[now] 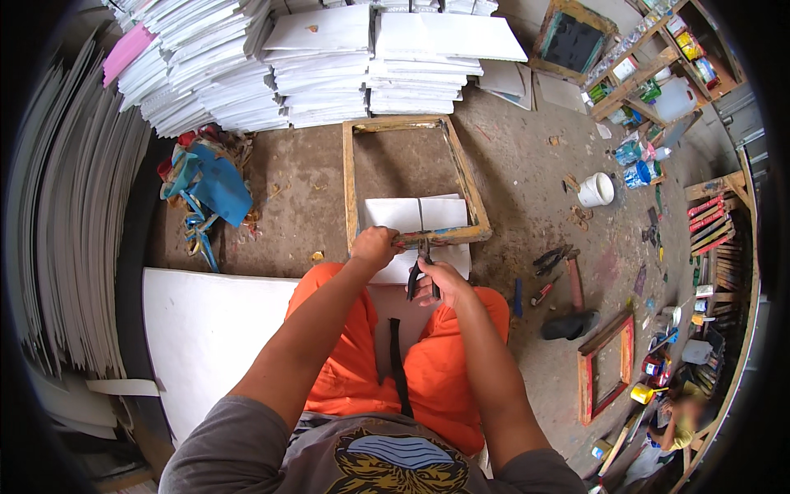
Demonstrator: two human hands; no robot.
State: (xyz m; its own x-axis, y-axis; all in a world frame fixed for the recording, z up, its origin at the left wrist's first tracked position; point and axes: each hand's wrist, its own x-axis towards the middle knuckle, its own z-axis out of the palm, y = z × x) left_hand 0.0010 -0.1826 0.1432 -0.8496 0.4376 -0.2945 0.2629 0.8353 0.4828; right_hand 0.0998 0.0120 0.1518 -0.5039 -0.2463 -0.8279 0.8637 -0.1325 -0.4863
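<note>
A worn wooden frame (350,169) stands in front of me, its near rail close to my knees. My left hand (375,247) is closed around the left part of that near rail. In my right hand (445,284) is a pair of pliers (414,281) with dark handles. The jaws meet the near rail around its middle; whether they grip something small there, I cannot tell. A strapped bundle of white sheets (387,216) lies beneath the near part of the frame.
Stacked white sheets (321,78) line the back, with grey sheets (74,214) upright at left. Blue cloth (218,185) lies nearby. On the right floor are a hammer (574,284), a dark sandal (569,326), a white bucket (596,190) and a red-edged frame (629,354). Another person (681,424) is at lower right.
</note>
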